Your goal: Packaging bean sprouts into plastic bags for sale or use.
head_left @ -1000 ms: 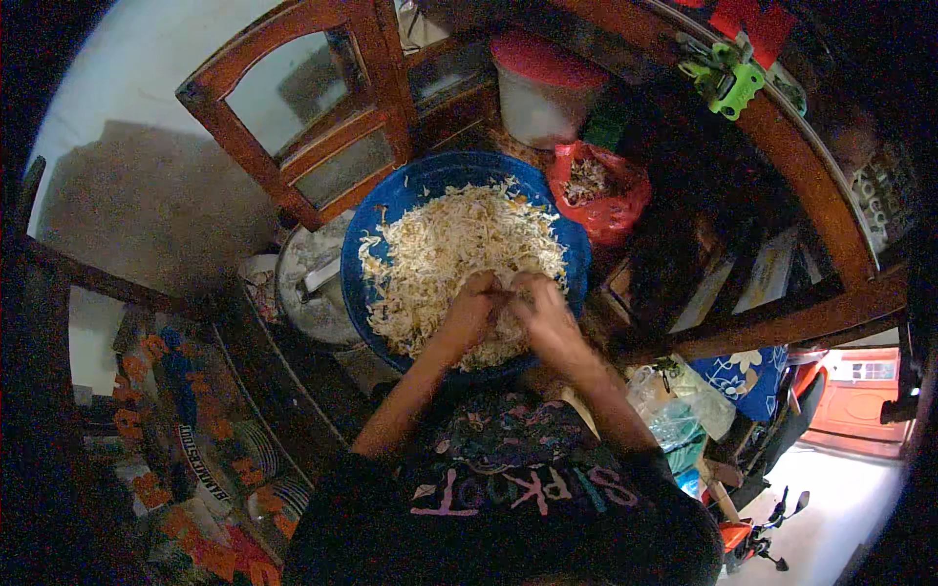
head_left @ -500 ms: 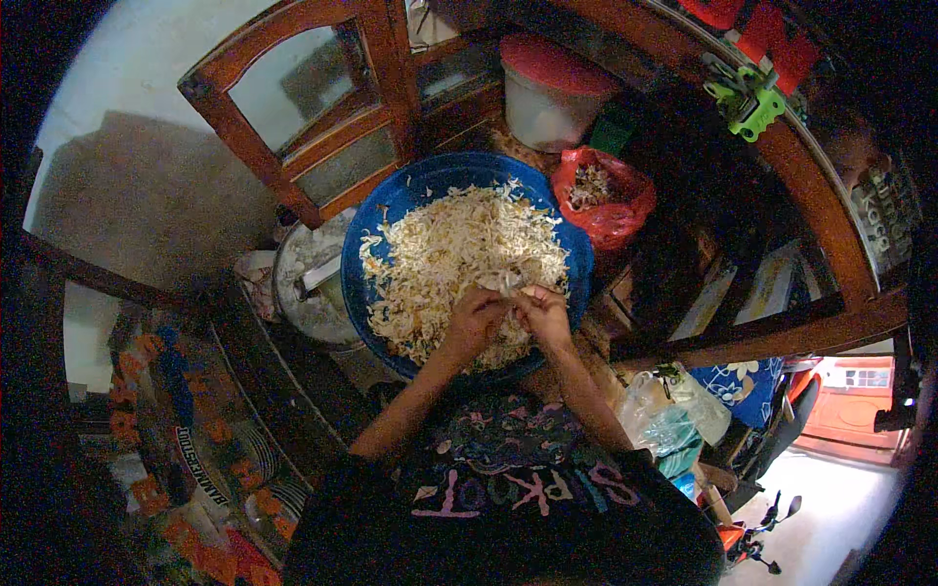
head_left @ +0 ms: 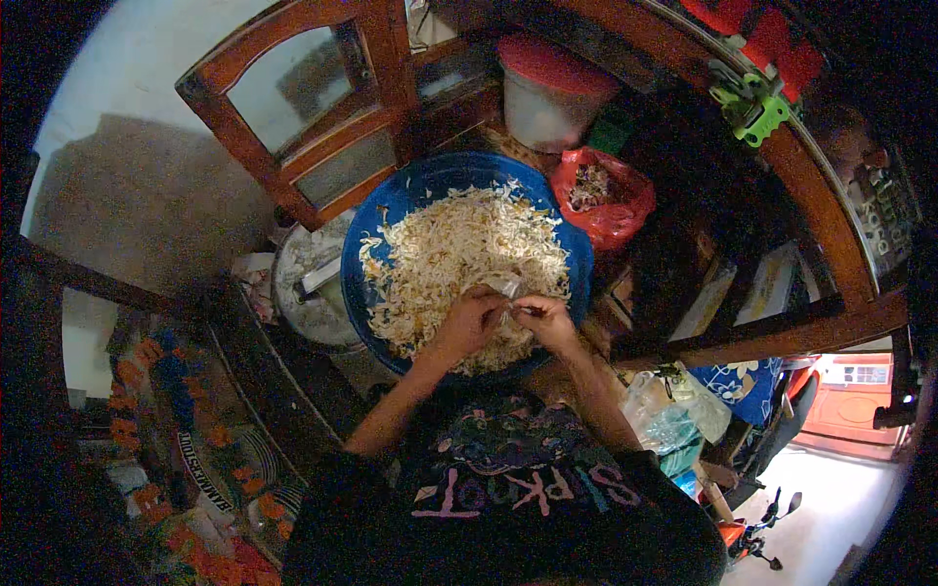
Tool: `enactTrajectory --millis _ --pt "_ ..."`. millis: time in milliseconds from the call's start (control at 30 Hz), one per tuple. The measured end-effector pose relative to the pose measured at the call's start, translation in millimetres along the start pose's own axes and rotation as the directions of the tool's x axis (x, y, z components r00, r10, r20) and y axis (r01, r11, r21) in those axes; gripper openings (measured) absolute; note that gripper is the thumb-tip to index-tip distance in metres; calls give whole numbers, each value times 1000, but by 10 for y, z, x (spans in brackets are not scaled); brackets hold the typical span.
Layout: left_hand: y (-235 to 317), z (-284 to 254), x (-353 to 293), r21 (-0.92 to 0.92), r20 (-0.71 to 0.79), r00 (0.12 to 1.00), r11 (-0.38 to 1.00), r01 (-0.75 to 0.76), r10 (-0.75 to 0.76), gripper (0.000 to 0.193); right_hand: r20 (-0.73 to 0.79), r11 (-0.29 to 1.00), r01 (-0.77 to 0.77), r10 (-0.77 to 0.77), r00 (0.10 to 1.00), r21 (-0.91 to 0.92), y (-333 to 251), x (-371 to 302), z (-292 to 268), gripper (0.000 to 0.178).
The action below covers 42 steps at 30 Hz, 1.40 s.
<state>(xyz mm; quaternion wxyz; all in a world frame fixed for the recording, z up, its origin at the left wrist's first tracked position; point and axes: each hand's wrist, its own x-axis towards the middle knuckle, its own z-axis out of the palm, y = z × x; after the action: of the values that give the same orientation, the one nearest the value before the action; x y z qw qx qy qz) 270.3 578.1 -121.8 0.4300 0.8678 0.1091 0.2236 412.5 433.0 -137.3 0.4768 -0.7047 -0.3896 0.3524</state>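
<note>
Your left hand (head_left: 473, 320) and right hand (head_left: 549, 322), both pinched nearly closed, grip a small pale piece (head_left: 506, 285) jutting away from you between them, over the blue basin (head_left: 440, 174)

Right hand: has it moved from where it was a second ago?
Yes, slightly. Judged against the blue tub, the right hand has come a little toward the person, nearer the tub's near rim.

A black shirt (head_left: 567, 547) has short sleeves (head_left: 363, 488), with pink, purple and blue lettering (head_left: 529, 492) and a mottled, multicoloured print (head_left: 523, 441).
</note>
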Motion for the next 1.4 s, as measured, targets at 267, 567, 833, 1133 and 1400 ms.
enactTrajectory --millis 267,567,833,1133,1400 --pt "103 38 -172 21 -289 945 988 -153 153 19 51 863 -456 457 888 219 -224 -10 -86 25" --pt "-76 67 -113 213 -87 966 952 -221 243 24 312 968 -235 197 929 88 -335 105 -278 30" --pt "-213 25 -183 223 -94 964 949 -222 247 22 -1 959 3 -4 1000 -282 -321 65 -196 17" --pt "33 -28 -70 222 -181 961 961 -167 208 30 -248 943 97 -181 952 -317 -476 -136 -82 15" --pt "-170 414 133 13 -127 966 975 -223 223 24 -59 936 -232 256 965 263 -683 -222 -211 35"
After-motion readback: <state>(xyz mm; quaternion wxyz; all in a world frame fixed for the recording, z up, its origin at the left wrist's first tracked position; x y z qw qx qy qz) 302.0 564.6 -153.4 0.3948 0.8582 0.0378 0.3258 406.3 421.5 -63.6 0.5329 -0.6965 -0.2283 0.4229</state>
